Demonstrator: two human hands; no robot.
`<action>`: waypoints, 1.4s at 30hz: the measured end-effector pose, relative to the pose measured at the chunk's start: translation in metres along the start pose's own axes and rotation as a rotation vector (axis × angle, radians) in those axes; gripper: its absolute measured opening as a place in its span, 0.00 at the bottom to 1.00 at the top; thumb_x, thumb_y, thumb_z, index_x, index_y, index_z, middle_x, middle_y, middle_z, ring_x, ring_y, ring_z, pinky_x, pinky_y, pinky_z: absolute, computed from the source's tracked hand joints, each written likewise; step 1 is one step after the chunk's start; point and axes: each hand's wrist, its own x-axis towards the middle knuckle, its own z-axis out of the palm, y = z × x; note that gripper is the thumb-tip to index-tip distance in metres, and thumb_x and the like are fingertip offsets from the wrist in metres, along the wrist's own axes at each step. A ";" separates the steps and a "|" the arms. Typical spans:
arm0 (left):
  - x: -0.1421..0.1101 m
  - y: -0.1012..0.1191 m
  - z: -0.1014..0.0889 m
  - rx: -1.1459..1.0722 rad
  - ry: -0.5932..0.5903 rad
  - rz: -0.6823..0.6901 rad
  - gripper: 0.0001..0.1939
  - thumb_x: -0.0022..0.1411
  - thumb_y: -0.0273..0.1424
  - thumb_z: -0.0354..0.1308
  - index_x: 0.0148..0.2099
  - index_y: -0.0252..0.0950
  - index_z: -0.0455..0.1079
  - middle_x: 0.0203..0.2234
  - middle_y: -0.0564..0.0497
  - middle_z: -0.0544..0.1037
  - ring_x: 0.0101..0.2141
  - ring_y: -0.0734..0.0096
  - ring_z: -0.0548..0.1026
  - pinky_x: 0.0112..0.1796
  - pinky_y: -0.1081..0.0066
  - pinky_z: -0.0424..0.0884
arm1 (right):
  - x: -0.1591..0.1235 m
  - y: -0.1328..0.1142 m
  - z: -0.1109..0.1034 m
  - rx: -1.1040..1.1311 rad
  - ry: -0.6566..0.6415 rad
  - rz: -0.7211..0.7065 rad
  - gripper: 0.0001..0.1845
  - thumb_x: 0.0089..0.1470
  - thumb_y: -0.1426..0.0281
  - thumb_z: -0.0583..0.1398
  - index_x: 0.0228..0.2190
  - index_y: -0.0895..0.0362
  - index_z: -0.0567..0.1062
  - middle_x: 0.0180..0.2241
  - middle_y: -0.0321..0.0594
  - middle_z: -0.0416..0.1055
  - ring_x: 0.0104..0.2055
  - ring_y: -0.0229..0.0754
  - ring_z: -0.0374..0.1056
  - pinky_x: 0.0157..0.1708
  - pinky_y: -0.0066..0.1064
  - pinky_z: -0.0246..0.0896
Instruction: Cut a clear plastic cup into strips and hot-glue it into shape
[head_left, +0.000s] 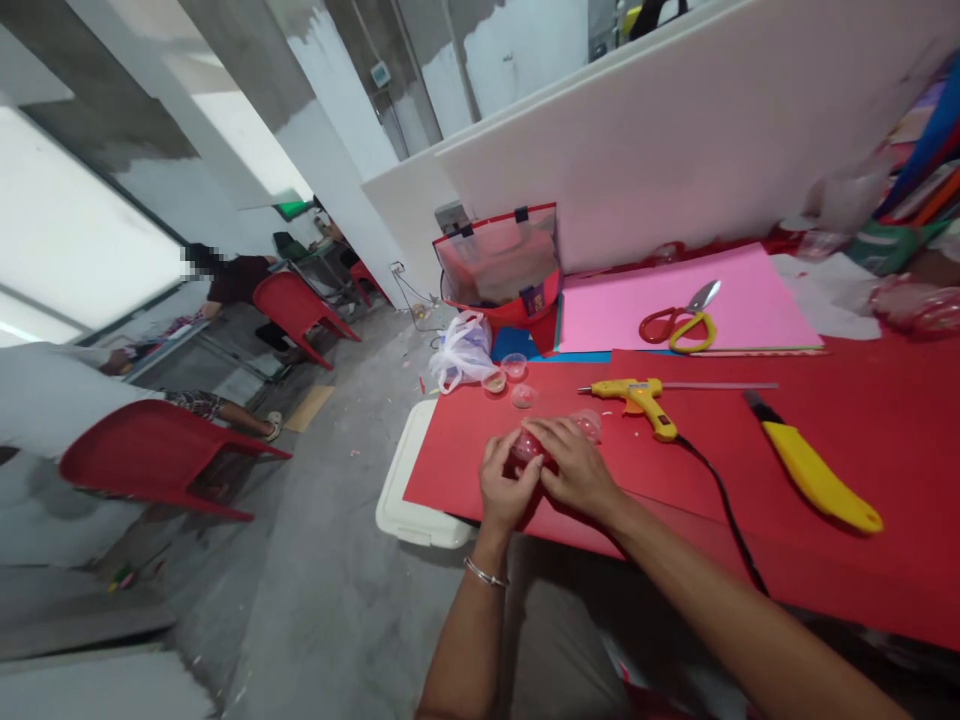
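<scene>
A small clear, rounded plastic piece [528, 447], tinted red by the sheet under it, is held between both hands near the table's front left corner. My left hand [504, 488] is closed around its left side, thumb and fingers pressed to it. From the right, my right hand [574, 464] grips the same piece, fingers over its top. Whether it is a cup or a ball half I cannot tell. Just behind my right hand lies another clear plastic piece [587, 425]. Several small clear round cups [514, 366] stand beyond my hands on the red sheet [457, 445].
To the right lie a yellow glue gun [637, 395] with a black cord, a yellow-handled cutter [817, 475] and scissors [686, 322] on pink sheets [607, 310]. A plastic bag [463, 350] and red-trimmed bag [502, 270] stand behind. People sit left by red chairs [165, 450].
</scene>
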 end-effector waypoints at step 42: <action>-0.004 0.009 -0.004 0.004 0.012 0.022 0.24 0.63 0.43 0.70 0.57 0.38 0.76 0.46 0.45 0.79 0.45 0.62 0.78 0.49 0.63 0.77 | 0.002 0.012 -0.001 -0.186 -0.013 -0.149 0.34 0.62 0.65 0.61 0.67 0.54 0.66 0.64 0.55 0.72 0.61 0.57 0.71 0.60 0.51 0.63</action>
